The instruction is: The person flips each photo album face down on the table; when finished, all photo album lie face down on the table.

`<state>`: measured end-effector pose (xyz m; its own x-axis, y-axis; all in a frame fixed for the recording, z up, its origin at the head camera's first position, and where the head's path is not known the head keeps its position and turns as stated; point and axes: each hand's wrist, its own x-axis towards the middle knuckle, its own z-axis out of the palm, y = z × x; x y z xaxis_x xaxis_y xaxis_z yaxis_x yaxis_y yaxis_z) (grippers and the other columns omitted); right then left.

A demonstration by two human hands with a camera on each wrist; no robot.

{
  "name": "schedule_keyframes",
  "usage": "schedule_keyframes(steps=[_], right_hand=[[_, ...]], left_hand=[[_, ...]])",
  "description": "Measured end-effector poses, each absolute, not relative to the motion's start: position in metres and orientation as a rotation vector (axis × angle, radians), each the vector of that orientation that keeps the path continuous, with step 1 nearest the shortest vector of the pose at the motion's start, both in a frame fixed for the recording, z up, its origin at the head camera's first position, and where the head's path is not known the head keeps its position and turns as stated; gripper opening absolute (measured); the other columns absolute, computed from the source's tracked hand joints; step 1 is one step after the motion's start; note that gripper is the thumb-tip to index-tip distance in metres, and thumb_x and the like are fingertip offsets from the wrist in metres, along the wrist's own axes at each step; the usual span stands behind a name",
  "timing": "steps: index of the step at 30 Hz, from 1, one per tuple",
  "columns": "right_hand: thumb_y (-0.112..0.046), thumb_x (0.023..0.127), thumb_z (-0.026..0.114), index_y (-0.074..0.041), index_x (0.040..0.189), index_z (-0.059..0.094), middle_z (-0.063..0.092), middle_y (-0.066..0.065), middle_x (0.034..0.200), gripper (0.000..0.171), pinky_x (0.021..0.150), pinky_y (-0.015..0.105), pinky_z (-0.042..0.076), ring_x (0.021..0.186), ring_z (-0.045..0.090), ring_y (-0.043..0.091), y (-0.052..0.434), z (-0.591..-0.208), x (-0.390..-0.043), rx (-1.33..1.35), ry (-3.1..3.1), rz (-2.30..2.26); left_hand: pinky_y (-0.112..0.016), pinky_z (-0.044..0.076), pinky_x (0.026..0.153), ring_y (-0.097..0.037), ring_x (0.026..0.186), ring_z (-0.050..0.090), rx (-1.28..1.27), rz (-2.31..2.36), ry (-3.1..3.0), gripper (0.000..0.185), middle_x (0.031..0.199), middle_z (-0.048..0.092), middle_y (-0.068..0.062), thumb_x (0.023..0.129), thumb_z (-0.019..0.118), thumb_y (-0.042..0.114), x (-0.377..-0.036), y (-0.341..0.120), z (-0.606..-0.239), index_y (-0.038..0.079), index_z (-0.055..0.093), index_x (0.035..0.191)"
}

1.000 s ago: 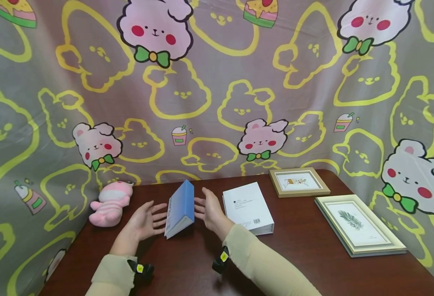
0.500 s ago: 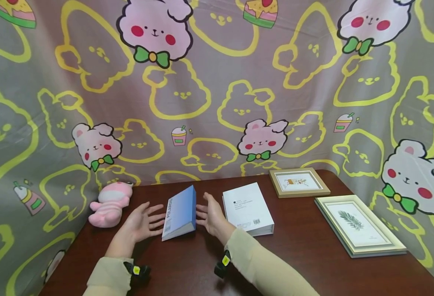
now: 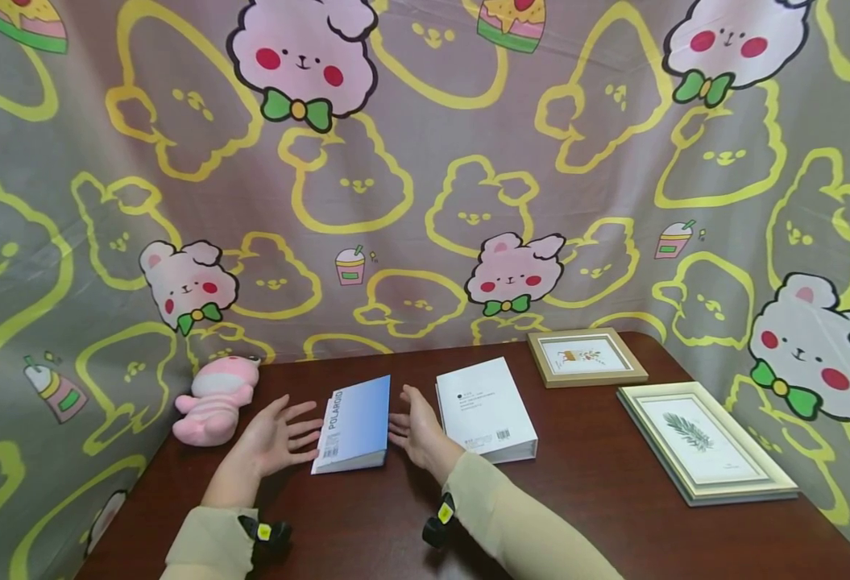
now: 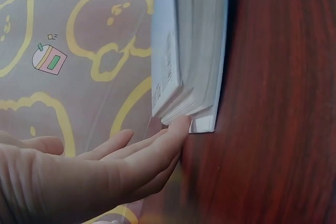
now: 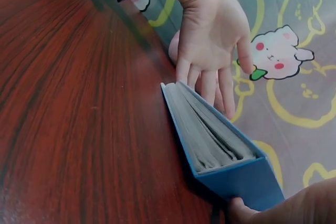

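A blue-and-white photo album [image 3: 358, 419] marked POLAROID lies on the table between the two hands, its cover slightly tilted. My left hand [image 3: 272, 441] is at the album's open side, fingers extended; in the left wrist view a fingertip of the left hand [image 4: 115, 177] meets the corner of the album [image 4: 202, 45] by the page edges. On the other side my right hand [image 3: 425, 431] is by the spine. The right wrist view has one digit of the right hand [image 5: 302, 205] against the blue spine of the album [image 5: 236, 182]; its other fingers are out of view there.
A white album [image 3: 486, 403] lies right of the right hand. Two picture frames, one tan [image 3: 586, 357] and one cream [image 3: 707, 441], lie farther right. A pink plush toy [image 3: 216, 401] is at the left, before a patterned curtain [image 3: 425, 161] behind the brown table [image 3: 366, 524].
The blue album has tipped from steeply raised, spine up, down to nearly flat, so its front cover now faces up. Both hands have followed it slightly downward.
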<state>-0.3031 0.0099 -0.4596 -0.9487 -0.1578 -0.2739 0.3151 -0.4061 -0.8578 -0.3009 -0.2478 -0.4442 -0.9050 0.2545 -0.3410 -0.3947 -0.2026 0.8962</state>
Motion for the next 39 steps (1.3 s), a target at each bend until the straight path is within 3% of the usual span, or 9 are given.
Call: schedule_keyframes(steps=[16,26,33,39], right_hand=[[-0.038,0.108,0.041,0.006,0.158,0.018,0.034,0.047,0.145,0.071,0.111,0.057,0.035,0.136,0.037,0.053,0.0064,-0.4593,-0.3037,0.207,1.57,-2.392],[-0.035,0.108,0.04,0.005,0.158,0.021,0.035,0.036,0.151,0.067,0.109,0.059,0.037,0.136,0.043,0.048,0.0037,-0.4576,-0.3034,0.131,1.725,-2.312],[-0.032,0.108,0.04,0.007,0.159,0.014,0.023,0.032,0.16,0.069,0.11,0.062,0.034,0.142,0.034,0.048,0.003,-0.4548,-0.3043,0.112,1.775,-2.271],[-0.032,0.108,0.04,0.008,0.158,0.015,0.024,0.032,0.16,0.069,0.109,0.062,0.035,0.143,0.032,0.047,0.002,-0.4534,-0.3019,0.09,1.84,-2.231]], left_hand=[[-0.062,0.036,0.106,-0.049,0.145,0.017,-0.189,2.159,1.667,0.077,0.161,0.014,-0.035,0.108,0.021,0.056,-0.3003,-0.2479,-0.4462,0.003,0.01,0.163],[-0.061,0.037,0.105,-0.048,0.144,0.018,-0.199,2.136,1.712,0.077,0.161,0.015,-0.034,0.108,0.022,0.056,-0.2999,-0.2434,-0.4434,0.003,0.013,0.163],[-0.061,0.037,0.105,-0.048,0.144,0.018,-0.207,2.118,1.74,0.078,0.161,0.016,-0.035,0.108,0.024,0.057,-0.3004,-0.2416,-0.4431,0.003,0.015,0.162],[-0.061,0.036,0.105,-0.048,0.143,0.019,-0.212,2.121,1.744,0.078,0.161,0.017,-0.034,0.108,0.024,0.057,-0.2985,-0.2417,-0.4431,0.003,0.015,0.162]])
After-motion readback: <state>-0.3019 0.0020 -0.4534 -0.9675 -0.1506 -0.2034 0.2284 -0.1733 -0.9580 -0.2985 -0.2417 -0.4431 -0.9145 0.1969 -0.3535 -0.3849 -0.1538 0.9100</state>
